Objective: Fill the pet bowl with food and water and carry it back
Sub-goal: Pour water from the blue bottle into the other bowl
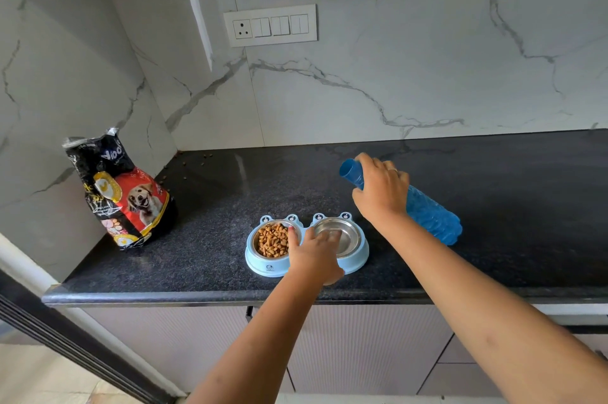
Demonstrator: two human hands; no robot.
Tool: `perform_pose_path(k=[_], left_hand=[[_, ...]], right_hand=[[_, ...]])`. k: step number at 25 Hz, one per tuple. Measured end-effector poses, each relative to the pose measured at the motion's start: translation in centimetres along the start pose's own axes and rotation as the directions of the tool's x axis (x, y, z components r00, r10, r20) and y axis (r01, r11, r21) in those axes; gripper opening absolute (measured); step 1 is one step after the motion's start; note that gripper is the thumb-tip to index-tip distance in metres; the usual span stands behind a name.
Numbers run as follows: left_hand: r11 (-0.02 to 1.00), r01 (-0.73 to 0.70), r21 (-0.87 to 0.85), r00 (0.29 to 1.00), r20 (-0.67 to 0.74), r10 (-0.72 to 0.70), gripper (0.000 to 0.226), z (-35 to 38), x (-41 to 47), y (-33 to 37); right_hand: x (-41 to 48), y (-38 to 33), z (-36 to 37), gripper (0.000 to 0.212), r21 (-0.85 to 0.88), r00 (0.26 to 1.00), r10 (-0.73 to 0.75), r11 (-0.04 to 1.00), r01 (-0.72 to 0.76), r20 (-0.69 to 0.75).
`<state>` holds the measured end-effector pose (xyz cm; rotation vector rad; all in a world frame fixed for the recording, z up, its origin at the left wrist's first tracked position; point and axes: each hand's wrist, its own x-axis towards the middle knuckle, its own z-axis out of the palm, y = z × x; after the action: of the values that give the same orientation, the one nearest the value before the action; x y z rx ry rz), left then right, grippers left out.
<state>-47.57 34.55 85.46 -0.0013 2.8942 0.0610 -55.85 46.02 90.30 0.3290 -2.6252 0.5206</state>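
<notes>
A light blue double pet bowl (358, 255) stands near the front edge of the black counter. Its left steel cup holds brown kibble (271, 239); the right steel cup (345, 236) looks shiny, and I cannot tell whether water is in it. My left hand (317, 255) rests on the bowl's middle and front rim, fingers spread over it. My right hand (381, 189) grips the neck of a blue plastic water bottle (431, 216), which is tilted low with its mouth pointing up-left, to the right of the bowl.
A black and red dog food bag (121, 193) stands open at the counter's left, by the marble wall. Loose kibble (187, 166) lies scattered in the back corner. A switch panel (271, 25) is on the wall. Cabinets sit below the counter (493, 173).
</notes>
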Motion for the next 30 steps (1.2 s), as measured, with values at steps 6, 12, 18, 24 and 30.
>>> perform_pose_path(k=[6, 12, 18, 24, 30], left_hand=[[0.883, -0.145, -0.446, 0.973, -0.227, 0.045, 0.082, -2.7, 1.3, 3.0], [0.360, -0.313, -0.879, 0.931, -0.359, -0.067, 0.067, -4.7, 2.0, 4.1], [0.193, -0.356, -0.914, 0.913, -0.385, -0.137, 0.069, -6.8, 5.0, 4.0], [0.166, -0.347, -0.923, 0.915, -0.373, -0.157, 0.062, -10.1, 8.7, 4.0], [0.304, -0.310, -0.901, 0.921, -0.364, -0.139, 0.068, -10.5, 13.3, 5.3]], right_hand=[[0.1, -2.0, -2.6, 0.044, 0.188, 0.987, 0.018, 0.982, 0.013, -0.161], [0.8, -2.9, -6.0, 0.041, 0.420, 0.977, 0.012, 0.904, 0.080, -0.213], [1.5, -0.1, -7.7, 0.070, 0.631, 0.994, -0.085, 0.768, 0.109, -0.068], [0.7, 6.3, -4.1, 0.090, 0.638, 0.966, 0.022, 0.746, -0.189, 0.259], [4.3, 7.8, 0.3, 0.090, 0.638, 0.985, 0.115, 0.751, -0.171, 0.130]])
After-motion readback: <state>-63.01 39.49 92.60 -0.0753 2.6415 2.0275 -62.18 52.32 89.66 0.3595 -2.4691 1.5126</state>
